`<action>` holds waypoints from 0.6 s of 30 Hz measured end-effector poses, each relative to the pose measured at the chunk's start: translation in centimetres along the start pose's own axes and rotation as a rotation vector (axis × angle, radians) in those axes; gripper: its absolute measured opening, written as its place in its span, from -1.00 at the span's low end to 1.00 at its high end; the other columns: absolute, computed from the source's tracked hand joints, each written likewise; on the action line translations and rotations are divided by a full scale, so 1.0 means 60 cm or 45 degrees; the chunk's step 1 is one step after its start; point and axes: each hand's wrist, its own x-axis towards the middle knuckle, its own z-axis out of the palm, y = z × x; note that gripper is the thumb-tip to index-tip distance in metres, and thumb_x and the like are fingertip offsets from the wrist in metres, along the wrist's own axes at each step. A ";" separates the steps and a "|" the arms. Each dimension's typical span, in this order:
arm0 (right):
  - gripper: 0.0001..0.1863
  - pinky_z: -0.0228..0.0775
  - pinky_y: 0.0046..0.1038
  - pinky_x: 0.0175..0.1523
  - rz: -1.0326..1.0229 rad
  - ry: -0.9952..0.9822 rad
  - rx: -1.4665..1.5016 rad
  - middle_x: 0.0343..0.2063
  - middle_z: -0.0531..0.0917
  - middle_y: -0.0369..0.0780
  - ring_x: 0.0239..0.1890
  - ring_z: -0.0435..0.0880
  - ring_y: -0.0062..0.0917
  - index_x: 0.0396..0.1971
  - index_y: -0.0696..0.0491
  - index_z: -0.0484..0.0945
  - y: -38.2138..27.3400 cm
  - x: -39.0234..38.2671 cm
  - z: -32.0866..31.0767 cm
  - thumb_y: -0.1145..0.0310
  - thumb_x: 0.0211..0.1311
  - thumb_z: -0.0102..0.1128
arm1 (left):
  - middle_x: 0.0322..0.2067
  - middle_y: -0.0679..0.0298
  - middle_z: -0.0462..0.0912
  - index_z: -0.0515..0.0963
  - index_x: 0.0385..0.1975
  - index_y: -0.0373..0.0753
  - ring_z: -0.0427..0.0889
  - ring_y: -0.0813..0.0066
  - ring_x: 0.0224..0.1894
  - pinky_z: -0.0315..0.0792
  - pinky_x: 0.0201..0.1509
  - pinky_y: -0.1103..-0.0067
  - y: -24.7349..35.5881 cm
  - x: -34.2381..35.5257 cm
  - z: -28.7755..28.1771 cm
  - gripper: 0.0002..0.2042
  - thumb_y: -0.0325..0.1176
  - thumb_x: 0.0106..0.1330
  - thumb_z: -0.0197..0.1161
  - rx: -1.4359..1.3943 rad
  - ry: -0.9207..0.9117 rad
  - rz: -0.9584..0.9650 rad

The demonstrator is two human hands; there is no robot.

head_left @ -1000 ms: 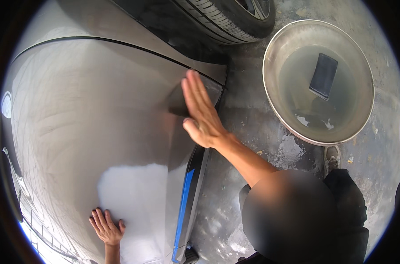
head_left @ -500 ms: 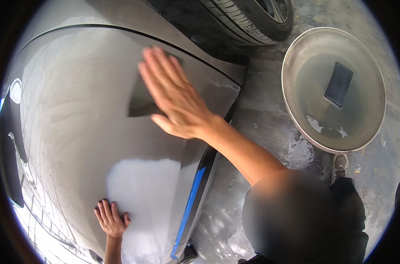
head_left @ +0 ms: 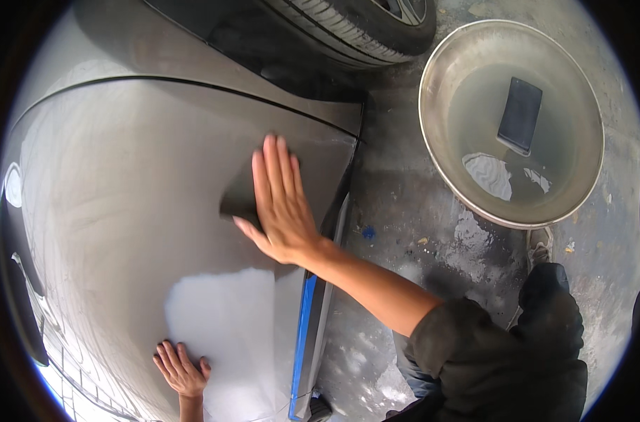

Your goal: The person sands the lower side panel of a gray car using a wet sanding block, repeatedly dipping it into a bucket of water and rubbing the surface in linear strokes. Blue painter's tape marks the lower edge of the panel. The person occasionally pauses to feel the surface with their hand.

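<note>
Closest in, a dark sleeve (head_left: 489,352) fills the lower right, its bare forearm reaching left across the grey car bumper (head_left: 116,190). Low on that bumper, here's the left hand (head_left: 182,373), palm down, grip spread and flat at the edge of a whitish patch (head_left: 225,316), with a strip of blue tape (head_left: 304,327) along the dark trim beside it. Further up, the right hand (head_left: 283,211) lies over a dark sanding sheet (head_left: 240,198) on the grey paint: grip flattened, fingers straight and close, thumb out, the sheet poking out on the thumb side; whether it's pinched there, I can't tell. Off to the right, a round metal basin (head_left: 430,133) holds cloudy water and a dark rectangular pad (head_left: 520,112). Up top, beyond the bumper's seam, sits a black tyre (head_left: 362,32).
</note>
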 end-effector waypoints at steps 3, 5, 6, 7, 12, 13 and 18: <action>-0.03 -0.48 0.14 0.62 0.139 0.156 0.036 0.56 -0.31 0.32 0.63 -0.38 0.20 0.54 0.42 -0.28 -0.001 0.051 0.004 -0.05 0.58 -0.12 | 0.42 -0.28 0.32 0.31 0.42 -0.43 0.30 -0.30 0.48 0.13 0.53 -0.12 0.001 -0.004 -0.003 -0.35 0.04 0.60 -0.14 0.005 -0.006 -0.005; -0.02 -0.46 0.14 0.62 0.229 0.192 -0.001 0.55 -0.32 0.34 0.62 -0.39 0.20 0.54 0.42 -0.31 -0.009 0.025 0.017 -0.11 0.59 -0.19 | 0.42 -0.28 0.32 0.30 0.43 -0.43 0.29 -0.30 0.48 0.13 0.53 -0.12 -0.001 0.003 0.000 -0.35 0.04 0.60 -0.15 0.014 -0.020 -0.008; -0.02 -0.46 0.14 0.62 0.233 0.179 0.023 0.55 -0.33 0.34 0.62 -0.39 0.20 0.54 0.42 -0.32 -0.022 -0.013 0.030 -0.12 0.60 -0.22 | 0.42 -0.28 0.32 0.29 0.44 -0.42 0.29 -0.31 0.48 0.13 0.53 -0.13 -0.002 0.001 -0.004 -0.35 0.03 0.60 -0.15 0.003 -0.004 -0.004; -0.02 -0.45 0.13 0.62 0.229 0.175 0.047 0.54 -0.33 0.35 0.62 -0.39 0.20 0.54 0.42 -0.33 -0.027 -0.045 0.042 -0.14 0.61 -0.25 | 0.42 -0.28 0.32 0.29 0.44 -0.42 0.29 -0.31 0.48 0.13 0.53 -0.13 0.000 0.003 -0.003 -0.35 0.03 0.60 -0.15 0.001 0.000 -0.008; -0.03 -0.47 0.05 0.65 0.425 0.214 0.134 0.57 -0.32 0.27 0.64 -0.41 0.11 0.56 0.37 -0.31 0.011 0.004 0.021 -0.20 0.62 -0.37 | 0.45 -0.26 0.27 0.24 0.47 -0.40 0.25 -0.30 0.50 0.12 0.54 -0.12 0.000 0.000 -0.005 -0.35 0.03 0.62 -0.20 0.017 -0.023 -0.005; -0.02 -0.49 0.02 0.65 0.494 0.271 0.174 0.57 -0.30 0.27 0.64 -0.37 0.09 0.55 0.39 -0.27 0.022 0.022 0.013 -0.24 0.61 -0.41 | 0.47 -0.25 0.24 0.21 0.48 -0.40 0.23 -0.29 0.52 0.11 0.55 -0.12 0.001 0.005 -0.004 -0.34 0.04 0.63 -0.23 0.021 -0.021 -0.008; 0.04 -0.42 0.11 0.65 0.283 0.179 0.073 0.57 -0.32 0.29 0.63 -0.38 0.16 0.54 0.42 -0.26 0.001 0.015 -0.004 0.09 0.39 0.10 | 0.44 -0.26 0.29 0.26 0.46 -0.41 0.25 -0.30 0.50 0.12 0.53 -0.14 0.001 -0.002 -0.004 -0.35 0.02 0.62 -0.20 0.023 -0.004 -0.016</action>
